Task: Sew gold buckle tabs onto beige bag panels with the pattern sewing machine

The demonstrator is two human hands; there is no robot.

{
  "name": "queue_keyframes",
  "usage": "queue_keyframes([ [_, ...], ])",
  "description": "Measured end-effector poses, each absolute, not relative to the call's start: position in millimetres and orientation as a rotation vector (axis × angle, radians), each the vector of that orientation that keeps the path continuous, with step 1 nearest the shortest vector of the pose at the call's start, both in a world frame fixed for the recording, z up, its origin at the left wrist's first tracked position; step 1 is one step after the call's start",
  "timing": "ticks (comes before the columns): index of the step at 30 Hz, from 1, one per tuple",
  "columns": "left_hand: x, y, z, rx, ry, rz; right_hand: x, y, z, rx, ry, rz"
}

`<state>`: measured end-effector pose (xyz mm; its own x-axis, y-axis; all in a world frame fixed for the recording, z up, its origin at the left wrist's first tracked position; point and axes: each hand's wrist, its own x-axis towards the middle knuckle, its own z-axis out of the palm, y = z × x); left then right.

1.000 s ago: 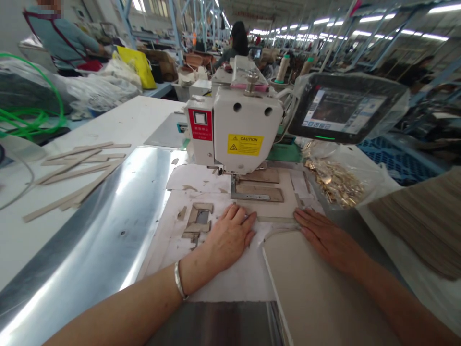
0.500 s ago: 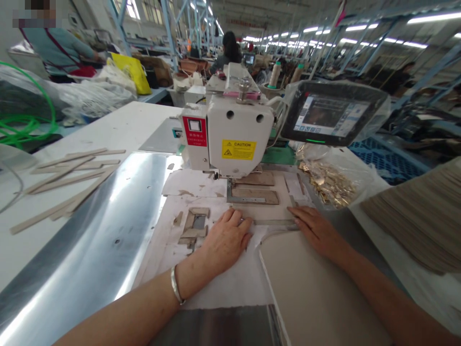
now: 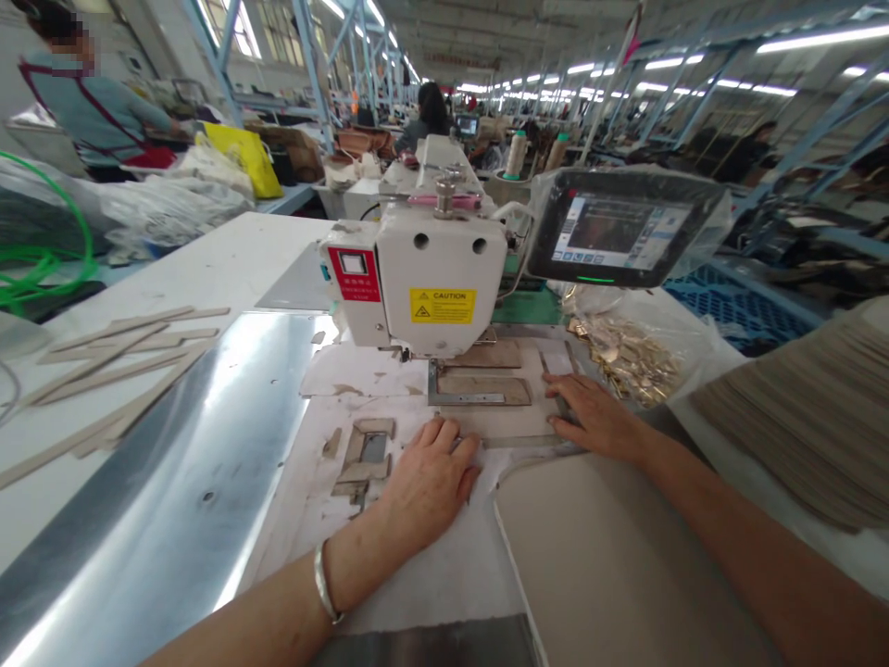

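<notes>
My left hand [image 3: 434, 472] lies palm down on the white sheet [image 3: 417, 584], its fingertips at the near left edge of a flat beige piece [image 3: 507, 423]. The fingers are bent a little and hold nothing that I can see. At the right edge of the same piece rests my right hand [image 3: 601, 414], thumb and fingers apart. The beige piece lies partly under the sewing machine head [image 3: 444, 278], beside an L-shaped metal clamp [image 3: 465, 399]. A larger beige panel [image 3: 597, 547] with a rounded corner lies below my right hand, partly covered by my forearm.
Several beige strips [image 3: 125, 347] lie on the white table at left. At right are a bag of gold-coloured metal parts [image 3: 632, 357], a stack of beige panels [image 3: 812, 408] and a screen [image 3: 618, 227]. Co-workers are farther back, one in a blue top [image 3: 111, 116].
My right hand has moved slightly up along the beige piece's right edge, with its thumb and fingers wider apart. My left hand stays at the left edge. The camera view has shifted slightly.
</notes>
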<state>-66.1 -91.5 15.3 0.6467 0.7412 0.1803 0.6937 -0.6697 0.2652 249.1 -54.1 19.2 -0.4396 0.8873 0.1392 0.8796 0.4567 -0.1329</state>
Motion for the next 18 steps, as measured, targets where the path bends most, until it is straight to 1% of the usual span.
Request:
queue_keyframes([
  [3,-65.7,-91.4,16.6,2.685,1.185,0.397,244.7,-53.4,28.7,-1.574,-2.544,-0.003],
  [6,-65.3,-90.6,17.0,2.673,1.180,0.387,240.3,-61.3,29.3,-1.544,-2.539,0.003],
  [9,-64.7,-89.7,15.4,2.678,1.186,0.392,243.1,-72.2,20.5,-1.471,-2.464,0.088],
  [11,-64.0,-89.6,14.3,2.686,1.193,0.400,252.2,-71.5,15.5,-1.451,-2.385,0.206],
  [12,-63.6,-89.9,14.1,2.689,1.195,0.400,259.0,-66.9,14.9,-1.496,-2.333,0.257],
  [14,-63.2,-91.2,14.3,2.692,1.200,0.394,276.4,-49.4,18.4,-1.740,-2.207,0.229],
  [16,-63.4,-92.8,14.8,2.695,1.201,0.384,296.4,-26.8,26.8,-2.053,-2.070,0.020],
  [18,-64.0,-93.4,14.1,2.699,1.191,0.388,315.1,-8.7,36.8,-2.187,-2.004,-0.120],
])
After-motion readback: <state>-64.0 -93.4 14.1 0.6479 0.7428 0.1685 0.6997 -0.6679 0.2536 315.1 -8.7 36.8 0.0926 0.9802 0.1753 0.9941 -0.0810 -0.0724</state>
